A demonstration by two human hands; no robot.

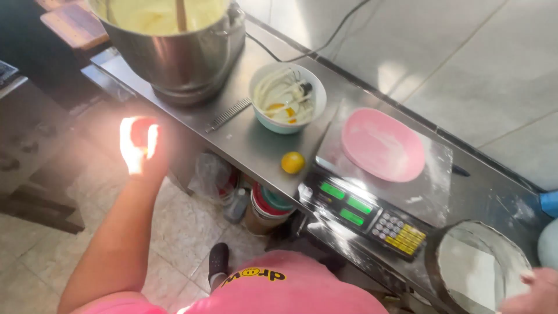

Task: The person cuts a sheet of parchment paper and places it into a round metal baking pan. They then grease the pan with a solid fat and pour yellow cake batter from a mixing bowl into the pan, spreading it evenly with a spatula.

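At the upper left of the frame a large steel mixing bowl [174, 52] is seen filled with pale yellow batter, a wooden handle [181, 14] standing in it; that mixing appears, by judgement, largely done. Right of it, at upper centre, a small light bowl [287, 97] is smeared with batter and yolk and holds a whisk, so it seems to have been emptied already. A metal scraper comb [228, 114] lies between the two bowls, and a small yellow fruit [293, 162] rests near the front edge of the table [256, 145].

At centre right a pink plate [382, 144] is set empty on the platform of a digital scale [372, 212]; nothing is yet weighed on it.

At the lower right a round sieve [479, 270] dusted with white flour is touched at its rim by the right hand [532, 291]; only part of that hand is shown, and how its grip is closed cannot be told. The left hand [139, 142] is raised at centre left, away from the table, washed out by glare; something reddish seems enclosed in its grip, but this cannot be confirmed. Weighing and sifting are judged still to be done.
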